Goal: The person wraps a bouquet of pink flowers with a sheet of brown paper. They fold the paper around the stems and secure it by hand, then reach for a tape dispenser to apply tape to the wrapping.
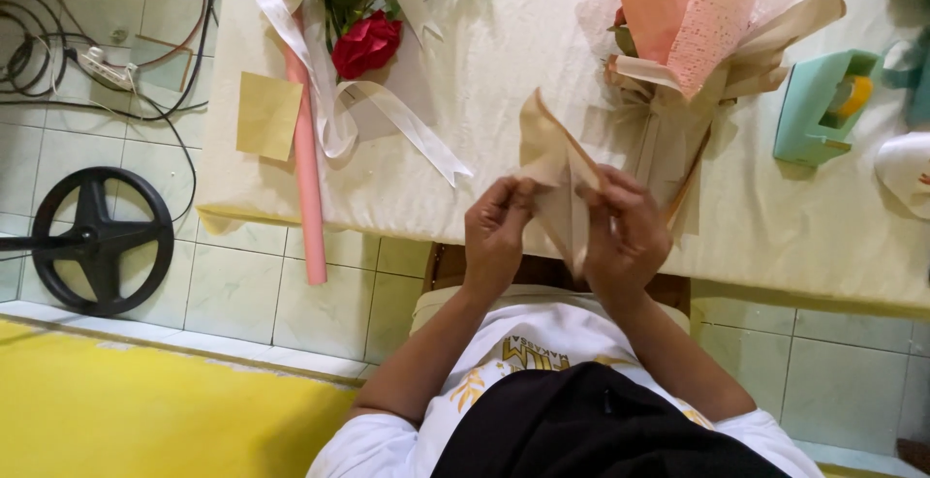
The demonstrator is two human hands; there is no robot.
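Up on the cream-covered worktop (484, 71) lies a red rose (366, 44) trailing white ribbon (407, 120) — a long pink paper roll (306, 168) beside it runs past the edge, next to a yellow paper square (268, 115). Far right sits a teal tape dispenser (821, 105). On the tiled floor (242, 284) — a black wheel-shaped stand (97, 241), tangled cables (58, 42) and a yellow mat (145, 410).

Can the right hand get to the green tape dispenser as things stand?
Probably not right away: the right hand and left hand both pinch the beige paper. The green tape dispenser sits apart on open cloth, path unblocked.
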